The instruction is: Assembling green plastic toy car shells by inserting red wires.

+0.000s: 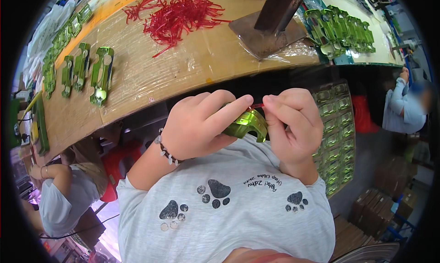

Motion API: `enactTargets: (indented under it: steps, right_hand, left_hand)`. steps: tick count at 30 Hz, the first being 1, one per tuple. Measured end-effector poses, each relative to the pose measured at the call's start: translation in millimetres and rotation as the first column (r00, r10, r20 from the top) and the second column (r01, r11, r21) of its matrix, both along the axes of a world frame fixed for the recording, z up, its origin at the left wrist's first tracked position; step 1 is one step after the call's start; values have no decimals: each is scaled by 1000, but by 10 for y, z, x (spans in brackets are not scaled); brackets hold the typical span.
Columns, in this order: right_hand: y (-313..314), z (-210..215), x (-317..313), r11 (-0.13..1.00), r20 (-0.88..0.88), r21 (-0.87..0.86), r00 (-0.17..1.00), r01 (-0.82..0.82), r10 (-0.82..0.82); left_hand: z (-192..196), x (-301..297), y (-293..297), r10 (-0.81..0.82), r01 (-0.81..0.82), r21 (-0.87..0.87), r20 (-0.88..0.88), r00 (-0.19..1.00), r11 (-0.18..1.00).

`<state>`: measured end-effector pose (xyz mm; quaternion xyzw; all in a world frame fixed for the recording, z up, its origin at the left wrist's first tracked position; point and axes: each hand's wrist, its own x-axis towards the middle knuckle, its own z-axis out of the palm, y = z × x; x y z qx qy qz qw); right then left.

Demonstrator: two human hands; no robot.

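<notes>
In front of my chest, off the table's near edge, my left hand (199,121) grips a glossy green curved shell (251,123), fingers wrapped over its top. My right hand (295,125) is closed in a pinch at the shell's upper right. A short piece of thin red strip (257,105) shows between the fingertips of both hands, at the shell's top. Much of the shell lies behind my left fingers. On the table beyond, a heap of similar red strips (181,18) is spread out.
Several green shells (101,75) lie at the table's left, with more green shells (341,31) at the far right. A metal stand (279,15) rises from the cardboard-covered table (197,66). Right of me is a tray of green parts (339,134). People (68,194) sit on both sides.
</notes>
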<state>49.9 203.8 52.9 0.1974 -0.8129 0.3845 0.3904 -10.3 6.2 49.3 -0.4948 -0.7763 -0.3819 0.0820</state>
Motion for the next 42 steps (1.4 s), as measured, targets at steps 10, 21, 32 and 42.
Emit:
enactTargets:
  steps: [10, 21, 32, 42]
  right_hand:
    - [68, -22, 65, 999, 75, -53, 997, -5, 8]
    - [49, -35, 82, 1000, 38, -1, 999, -14, 14]
    - [70, -25, 84, 994, 147, -85, 986, -70, 82]
    - [77, 13, 51, 800, 232, -595, 937, -77, 262]
  left_hand:
    - [8, -3, -12, -13, 7, -86, -63, 998, 996]
    - [-1, -25, 0, 0, -5, -116, -42, 999, 993]
    - [2, -14, 3, 36, -37, -104, -7, 999, 994]
    - [-153, 10, 32, -55, 49, 32, 198, 979, 998]
